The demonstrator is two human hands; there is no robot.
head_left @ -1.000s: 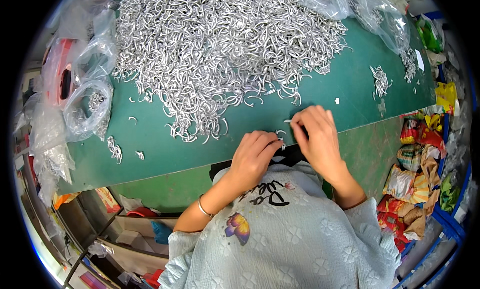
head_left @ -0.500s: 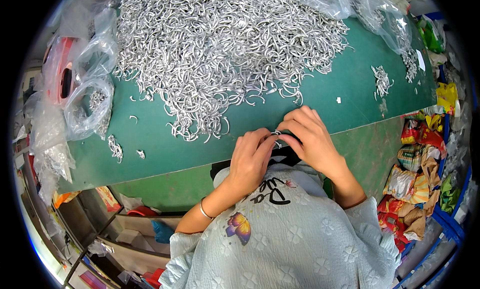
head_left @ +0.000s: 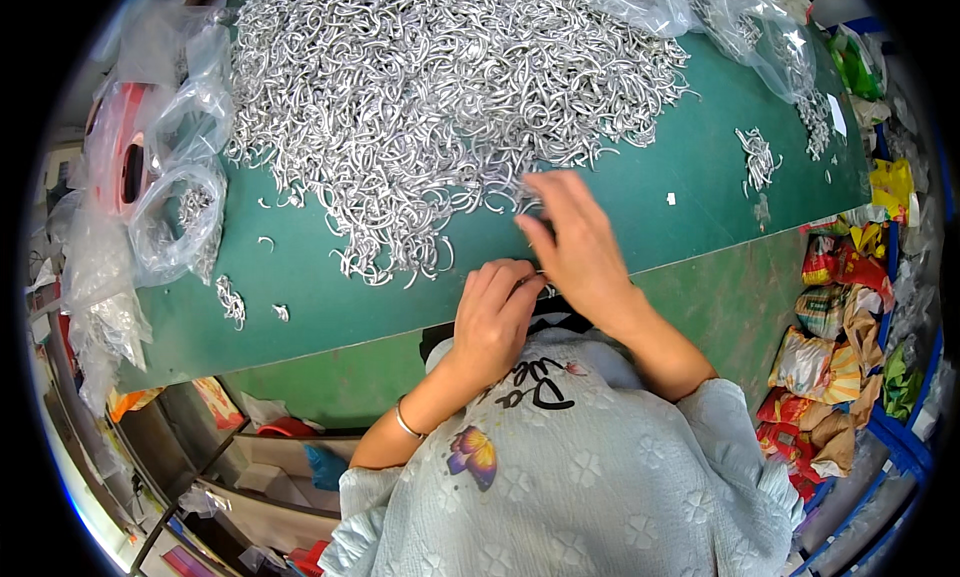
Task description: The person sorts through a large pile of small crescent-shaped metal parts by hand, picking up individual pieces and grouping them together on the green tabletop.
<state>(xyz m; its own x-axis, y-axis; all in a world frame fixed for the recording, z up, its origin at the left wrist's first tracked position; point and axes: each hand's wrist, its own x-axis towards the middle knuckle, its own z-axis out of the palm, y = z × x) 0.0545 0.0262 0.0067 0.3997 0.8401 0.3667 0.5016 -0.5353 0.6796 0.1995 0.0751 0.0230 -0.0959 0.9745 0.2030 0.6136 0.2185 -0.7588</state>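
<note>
A big heap of small curved silver metal pieces covers the far and middle part of the green table. Close to the table's front edge, my left hand pinches a small curved metal piece between thumb and fingertips; most of it is hidden. My right hand reaches over the near edge of the heap, thumb and forefinger apart, with nothing visible between them. Its fingertips are slightly blurred, beside the nearest pieces.
Clear plastic bags with silver pieces lie at the left, near a red object. Another clear bag spills pieces at the far right. Small clusters lie apart from the heap. Colourful packets fill a rack at the right.
My right hand has left the piece at my left fingertips and moved up and left to the heap's edge, its fingers parting. The left hand has barely moved.
</note>
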